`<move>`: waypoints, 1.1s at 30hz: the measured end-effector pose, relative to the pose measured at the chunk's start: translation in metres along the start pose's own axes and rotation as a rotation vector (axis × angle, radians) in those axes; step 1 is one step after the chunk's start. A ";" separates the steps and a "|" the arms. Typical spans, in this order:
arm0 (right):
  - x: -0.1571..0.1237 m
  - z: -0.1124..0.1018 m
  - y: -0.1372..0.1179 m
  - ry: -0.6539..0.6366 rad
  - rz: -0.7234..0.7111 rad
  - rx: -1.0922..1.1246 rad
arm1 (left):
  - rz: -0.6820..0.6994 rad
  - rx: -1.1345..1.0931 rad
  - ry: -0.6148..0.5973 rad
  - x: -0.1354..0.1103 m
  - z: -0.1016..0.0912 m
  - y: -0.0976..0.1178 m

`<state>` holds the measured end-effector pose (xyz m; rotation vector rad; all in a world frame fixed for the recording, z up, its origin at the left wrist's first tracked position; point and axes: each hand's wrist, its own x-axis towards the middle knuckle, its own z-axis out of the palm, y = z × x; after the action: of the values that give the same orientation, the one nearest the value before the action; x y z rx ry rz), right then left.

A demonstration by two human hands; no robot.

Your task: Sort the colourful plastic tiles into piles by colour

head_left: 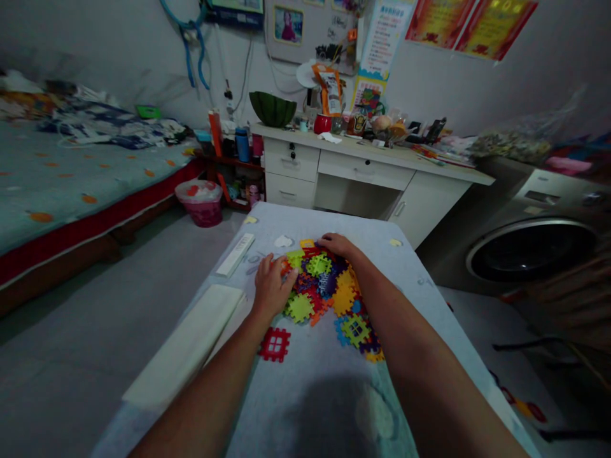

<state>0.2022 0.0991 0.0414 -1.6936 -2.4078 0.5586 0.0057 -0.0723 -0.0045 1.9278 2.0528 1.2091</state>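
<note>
In the head view, a loose heap of bright toothed plastic pieces point(317, 264) is seen on the cloth-covered bench point(315, 356), between two bare hands. The left hand point(273, 286) is laid against the heap's left edge, its grip fairly wide, with thumb and fingers apart; whether a piece is pinched there cannot be told. The right hand point(338, 245) is curved over the far edge; what lies under its fingers is hidden, so its grip cannot be judged.

Because the pieces are overlapped and toothed, neighbours could be dragged along if one were pulled out. The yellow-green windowed square point(356, 331), beside the right forearm, could be swept aside by a careless elbow. The red windowed square point(275, 345), lying apart near the left forearm, could be brushed in the same way. If the left arm were swung outward, the long flat white slab point(186, 346) could be nudged off the bench's left side. Pieces might also be shifted if the cloth were rucked.
</note>
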 end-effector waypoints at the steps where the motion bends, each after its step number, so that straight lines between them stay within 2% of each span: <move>1: -0.002 -0.001 -0.001 -0.032 -0.028 0.017 | 0.014 -0.009 -0.015 0.000 0.002 -0.002; 6: -0.031 -0.017 -0.004 -0.058 -0.240 0.151 | 0.059 -0.115 -0.059 0.002 0.006 -0.005; 9: -0.051 -0.032 -0.006 -0.079 -0.343 0.319 | 0.066 -0.200 -0.067 0.004 0.004 -0.004; 13: -0.052 -0.043 -0.015 -0.052 -0.321 0.513 | 0.061 -0.237 -0.083 0.004 0.003 -0.003; 17: -0.022 -0.031 -0.035 0.071 -0.241 0.308 | 0.071 -0.229 -0.074 0.004 0.005 -0.005; 20: 0.003 -0.015 -0.051 -0.010 -0.207 0.089 | 0.087 -0.210 -0.071 0.004 0.006 -0.006; 24: 0.021 0.000 -0.062 -0.162 -0.186 -0.061 | 0.087 -0.200 -0.069 0.004 0.005 -0.005; 29: 0.015 -0.004 -0.062 -0.326 -0.242 -0.114 | 0.069 -0.189 -0.077 0.004 0.004 -0.005; 33: -0.018 -0.025 -0.054 -0.365 -0.313 0.038 | 0.057 -0.177 -0.078 0.004 0.005 -0.005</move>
<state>0.1690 0.0713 0.0864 -1.2478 -2.8126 0.9207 0.0032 -0.0663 -0.0093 1.9306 1.7986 1.2586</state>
